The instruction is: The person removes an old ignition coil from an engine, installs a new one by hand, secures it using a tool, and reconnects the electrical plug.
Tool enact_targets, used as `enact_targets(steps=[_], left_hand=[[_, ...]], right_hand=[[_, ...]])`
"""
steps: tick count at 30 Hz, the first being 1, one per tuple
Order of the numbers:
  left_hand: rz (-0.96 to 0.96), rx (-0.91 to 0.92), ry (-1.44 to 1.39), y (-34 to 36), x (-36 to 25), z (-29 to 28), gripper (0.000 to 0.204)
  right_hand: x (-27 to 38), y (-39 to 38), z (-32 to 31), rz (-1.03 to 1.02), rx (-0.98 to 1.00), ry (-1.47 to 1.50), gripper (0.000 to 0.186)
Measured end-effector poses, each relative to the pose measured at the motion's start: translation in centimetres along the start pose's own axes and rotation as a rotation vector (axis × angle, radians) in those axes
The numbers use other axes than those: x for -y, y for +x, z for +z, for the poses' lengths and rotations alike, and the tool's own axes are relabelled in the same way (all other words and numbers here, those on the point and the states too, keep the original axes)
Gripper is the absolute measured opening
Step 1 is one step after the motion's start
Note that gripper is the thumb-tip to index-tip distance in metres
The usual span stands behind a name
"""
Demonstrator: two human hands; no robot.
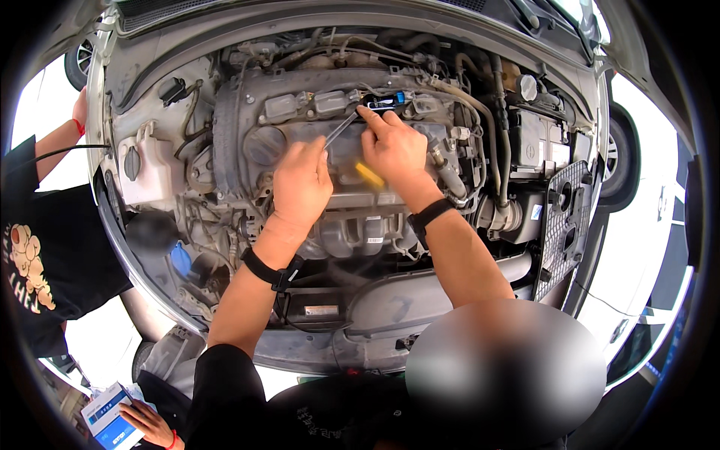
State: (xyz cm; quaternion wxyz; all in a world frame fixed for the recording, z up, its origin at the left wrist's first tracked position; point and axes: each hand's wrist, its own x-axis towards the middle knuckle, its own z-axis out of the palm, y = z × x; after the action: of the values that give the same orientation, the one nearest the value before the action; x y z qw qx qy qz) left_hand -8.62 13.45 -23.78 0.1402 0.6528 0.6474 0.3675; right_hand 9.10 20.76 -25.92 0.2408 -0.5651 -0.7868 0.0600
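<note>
My left hand [302,180], slightly blurred, is closed round the near end of a slim metal wrench [341,130]. The wrench slants up and right across the engine. At its far end, my right hand [396,146] has its fingers bent, the index fingertip against the metal; the wrench's tip is hidden there. Just beyond those fingertips lies a black ignition coil [382,102] with a blue end, on the engine cover [232,124]. Beneath my right hand is a blurred yellow piece [370,176], its kind unclear.
An oil filler cap [264,145] sits left of my hands, a white reservoir [150,169] further left. The battery [541,142] is at the right. A person in black [71,247] stands at the left; another hand [146,424] holds a blue-and-white box [112,420] at lower left.
</note>
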Motion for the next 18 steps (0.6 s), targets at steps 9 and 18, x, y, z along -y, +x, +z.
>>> enact_targets(steps=[9,18], left_hand=[[-0.154,-0.062,-0.151,1.6,0.5,-0.3,0.015],[-0.057,-0.096,-0.146,-0.2,0.7,0.4,0.015]], right_hand=[[0.2,0.0,-0.4,0.018,0.06,-0.028,0.036],[0.0,-0.1,-0.2,-0.003,0.014,-0.01,0.037]])
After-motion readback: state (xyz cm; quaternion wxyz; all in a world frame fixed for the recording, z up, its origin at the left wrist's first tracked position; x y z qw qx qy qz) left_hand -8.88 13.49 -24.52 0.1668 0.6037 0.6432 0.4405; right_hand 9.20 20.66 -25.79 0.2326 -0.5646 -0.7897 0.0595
